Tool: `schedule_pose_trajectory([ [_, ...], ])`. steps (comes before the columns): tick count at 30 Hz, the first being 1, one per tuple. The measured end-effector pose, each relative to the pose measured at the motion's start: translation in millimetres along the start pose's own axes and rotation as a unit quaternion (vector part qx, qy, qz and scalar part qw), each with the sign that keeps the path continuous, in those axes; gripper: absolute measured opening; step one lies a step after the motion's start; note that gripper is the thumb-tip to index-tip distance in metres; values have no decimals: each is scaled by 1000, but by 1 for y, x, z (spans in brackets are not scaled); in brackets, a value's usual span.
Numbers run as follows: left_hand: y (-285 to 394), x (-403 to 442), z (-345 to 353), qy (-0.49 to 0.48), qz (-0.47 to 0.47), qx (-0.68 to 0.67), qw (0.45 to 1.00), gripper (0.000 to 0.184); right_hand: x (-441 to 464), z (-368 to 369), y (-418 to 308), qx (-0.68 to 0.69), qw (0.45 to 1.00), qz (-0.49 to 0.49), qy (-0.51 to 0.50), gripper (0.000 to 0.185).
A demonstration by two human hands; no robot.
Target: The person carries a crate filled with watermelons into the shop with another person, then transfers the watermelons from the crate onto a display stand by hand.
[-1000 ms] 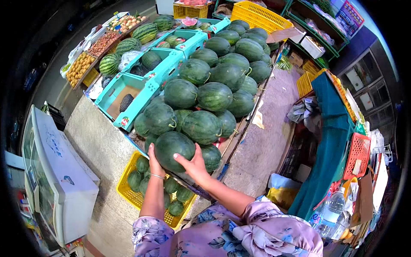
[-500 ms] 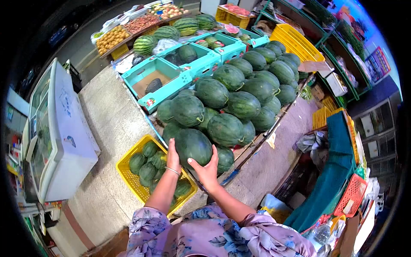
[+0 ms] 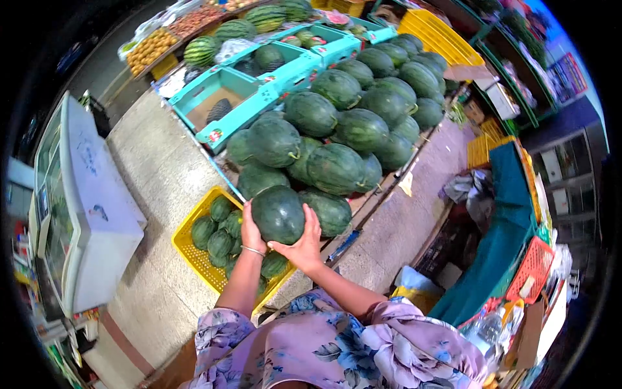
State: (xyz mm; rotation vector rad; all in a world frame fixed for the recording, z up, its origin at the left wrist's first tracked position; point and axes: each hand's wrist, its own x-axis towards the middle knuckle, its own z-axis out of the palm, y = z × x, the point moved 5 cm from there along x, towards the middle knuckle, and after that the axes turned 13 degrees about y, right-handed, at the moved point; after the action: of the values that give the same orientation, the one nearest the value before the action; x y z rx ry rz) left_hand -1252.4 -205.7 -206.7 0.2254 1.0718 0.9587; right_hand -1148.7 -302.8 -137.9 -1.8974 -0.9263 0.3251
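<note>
A dark green watermelon [image 3: 278, 214] is gripped between my two hands at the near edge of a large pile. My left hand [image 3: 251, 229] presses its left side, a bangle on the wrist. My right hand [image 3: 304, 245] curves round its lower right side, thumb toward the front. The melon's rounded end faces up at me; whether its underside touches the table is hidden. Just right of it lies another watermelon [image 3: 329, 211], and behind it one more watermelon [image 3: 260, 179]. To the lower left stands a yellow crate [image 3: 188, 249] holding several small striped melons [image 3: 219, 242].
Turquoise boxes [image 3: 223, 104] line the pile's left side, with striped watermelons [image 3: 201, 50] beyond. A white chest freezer [image 3: 107, 227] stands at left. Dark cloth [image 3: 508, 240] and a red basket [image 3: 529, 270] are at right. A yellow crate [image 3: 440, 40] sits at the far end.
The held watermelon has turned from lying lengthwise to showing its rounded end, and both hands turned with it. More of the melon on its right shows. The whole view has shifted slightly.
</note>
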Motion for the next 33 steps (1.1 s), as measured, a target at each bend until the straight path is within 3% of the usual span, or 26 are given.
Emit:
schedule_pose_trajectory([
  [9,2,-8,10,-27,-22,29,999,44,9,-18,2,-26,997,38,-61,111],
  [11,3,-9,12,-60,-37,24,997,45,7,-16,9,60,994,38,-85,113],
  [15,4,-10,5,-61,-28,49,997,48,7,-13,26,97,988,12,-124,114],
  [21,1,-11,-3,-29,-27,53,998,49,26,-35,32,185,946,4,-265,91],
  [25,-7,-16,5,13,-22,-12,1000,51,45,-44,55,132,921,14,-366,90],
  [27,-7,-23,10,29,-4,-34,999,51,52,-41,62,128,875,126,-449,89],
  [30,-6,-28,10,54,-1,-26,998,51,60,-28,62,156,839,158,-497,89],
  [31,-4,-27,13,55,4,-25,998,51,61,-26,56,154,799,235,-532,96],
  [33,-2,-24,10,74,10,-1,997,51,63,-17,52,178,780,278,-531,101],
])
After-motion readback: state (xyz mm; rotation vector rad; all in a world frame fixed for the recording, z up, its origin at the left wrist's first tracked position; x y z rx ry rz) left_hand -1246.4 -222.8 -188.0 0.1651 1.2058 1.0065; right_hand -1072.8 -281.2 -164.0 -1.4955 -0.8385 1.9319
